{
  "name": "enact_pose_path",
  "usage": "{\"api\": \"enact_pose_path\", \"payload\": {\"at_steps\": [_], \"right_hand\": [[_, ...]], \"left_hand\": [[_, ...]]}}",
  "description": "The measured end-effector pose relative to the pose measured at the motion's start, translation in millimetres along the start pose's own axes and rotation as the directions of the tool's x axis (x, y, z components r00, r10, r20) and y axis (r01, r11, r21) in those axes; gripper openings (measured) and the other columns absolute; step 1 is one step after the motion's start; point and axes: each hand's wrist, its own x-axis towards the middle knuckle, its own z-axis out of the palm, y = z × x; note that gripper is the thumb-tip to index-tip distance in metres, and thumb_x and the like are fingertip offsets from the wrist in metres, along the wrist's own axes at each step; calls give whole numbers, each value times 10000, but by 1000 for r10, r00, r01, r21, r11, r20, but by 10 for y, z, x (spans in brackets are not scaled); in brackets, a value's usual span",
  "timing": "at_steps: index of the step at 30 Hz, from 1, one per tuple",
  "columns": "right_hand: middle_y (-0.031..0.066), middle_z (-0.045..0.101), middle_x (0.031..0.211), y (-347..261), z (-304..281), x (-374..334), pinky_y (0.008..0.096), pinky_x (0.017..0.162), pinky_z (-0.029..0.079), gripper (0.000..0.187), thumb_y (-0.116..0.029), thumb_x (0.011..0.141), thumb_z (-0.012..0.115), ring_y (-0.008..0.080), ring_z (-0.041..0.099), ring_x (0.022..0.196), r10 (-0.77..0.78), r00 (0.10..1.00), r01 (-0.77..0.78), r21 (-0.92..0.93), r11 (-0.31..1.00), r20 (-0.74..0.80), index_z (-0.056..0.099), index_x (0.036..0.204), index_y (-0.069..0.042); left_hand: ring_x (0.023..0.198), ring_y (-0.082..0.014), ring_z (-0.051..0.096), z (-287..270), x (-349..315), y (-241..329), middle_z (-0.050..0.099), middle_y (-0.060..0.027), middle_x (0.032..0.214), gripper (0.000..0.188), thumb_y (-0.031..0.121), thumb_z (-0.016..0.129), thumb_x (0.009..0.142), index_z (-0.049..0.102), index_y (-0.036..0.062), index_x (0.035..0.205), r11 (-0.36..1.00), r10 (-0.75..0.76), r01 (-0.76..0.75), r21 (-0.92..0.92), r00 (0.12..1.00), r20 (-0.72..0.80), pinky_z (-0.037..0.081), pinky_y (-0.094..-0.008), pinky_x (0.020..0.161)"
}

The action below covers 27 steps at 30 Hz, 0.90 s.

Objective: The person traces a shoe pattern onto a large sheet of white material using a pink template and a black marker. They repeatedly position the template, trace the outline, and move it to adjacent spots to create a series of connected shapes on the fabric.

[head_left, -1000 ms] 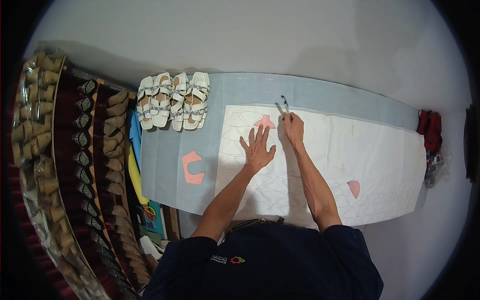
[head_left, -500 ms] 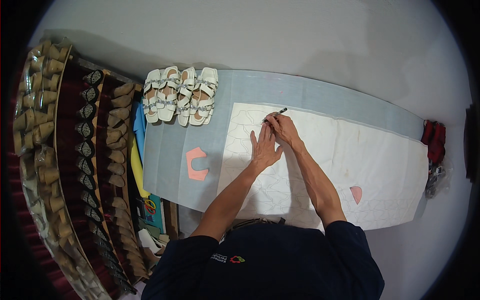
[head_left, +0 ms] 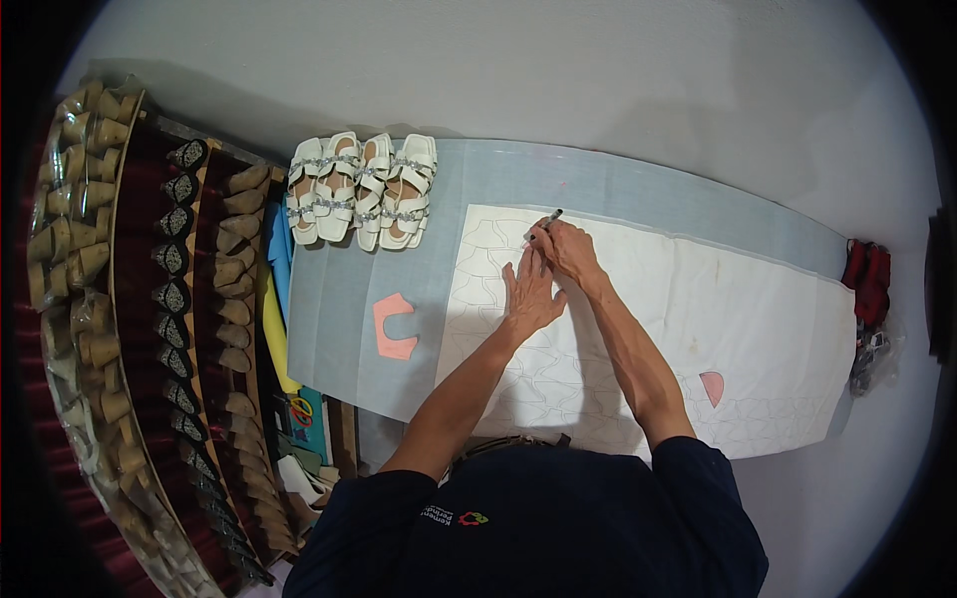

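On a white sheet [head_left: 728, 309] covered partly with thin traced outlines, my left hand [head_left: 533, 297] lies flat with its fingers stretched out. My right hand [head_left: 570, 249] pinches a dark pen [head_left: 555, 215], its tip down by the left fingertips near the sheet's far edge. Whatever is under the left fingers is hidden. A pink cut-out piece [head_left: 383, 329] with a notch lies left of the sheet. Toward the right, a pink half-round piece [head_left: 711, 389] rests on the sheet.
White strappy sandals [head_left: 406, 189] stand at the table's [head_left: 339, 329] far left corner, by the wall. Left of the table are racks with rows of shoe lasts [head_left: 237, 234], a yellow roll [head_left: 271, 329] and scissors [head_left: 300, 411]. Red items [head_left: 873, 284] sit beyond the right end.
The pen has swung to a more upright tilt, and my right hand has shifted slightly. My left hand stays pressed on the sheet in nearly the same place.
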Motion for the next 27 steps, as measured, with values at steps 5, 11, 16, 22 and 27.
{"api": "enact_pose_path", "payload": {"at_steps": [5, 11, 16, 22, 27], "right_hand": [[180, 778, 957, 109, -161, 36, 490, 763, 590, 405, -404, 1084, 527, 409, 746, 869, -40, 999, 37, -78, 996, -37, 741, 1099, -61], [185, 769, 989, 173, -173, 84, 520, 743, 593, 342, -374, 1058, 557, 421, 740, 867, 38, 999, -39, -34, 999, -19, 737, 1113, -88], [185, 775, 964, 172, -191, 55, 511, 759, 592, 344, -393, 1055, 556, 421, 739, 880, 6, 999, -10, -63, 998, -51, 745, 1125, -115], [174, 778, 977, 219, -215, 38, 511, 774, 589, 366, -412, 1056, 542, 419, 739, 878, 36, 998, -38, -28, 999, -52, 746, 1139, -120], [162, 768, 961, 310, -187, 0, 501, 742, 588, 350, -396, 1066, 528, 403, 736, 849, -31, 999, 27, -82, 996, -39, 720, 1166, -120]], "left_hand": [[1552, -412, 234, -63, 89, 12, 292, -220, 1696, 772, 423, 700, 834, 504, 7, 1454, 1000, 12, -12, 3, 999, 45, 255, -641, 1114], [1493, -409, 291, -227, 197, 29, 304, -187, 1703, 739, 417, 711, 811, 504, 56, 1422, 1000, 7, -4, -19, 992, 123, 279, -611, 1095], [1486, -391, 298, -238, 215, 6, 290, -163, 1716, 774, 430, 732, 811, 485, 64, 1447, 1000, 12, -13, 3, 990, 138, 292, -589, 1090], [1493, -375, 288, -200, 225, -43, 268, -141, 1735, 830, 444, 750, 817, 457, 85, 1506, 999, 22, -19, -28, 994, 107, 276, -590, 1113], [1499, -364, 277, -181, 202, -68, 253, -106, 1751, 834, 453, 750, 833, 448, 134, 1543, 999, 13, -9, -39, 994, 111, 264, -610, 1116]]}}
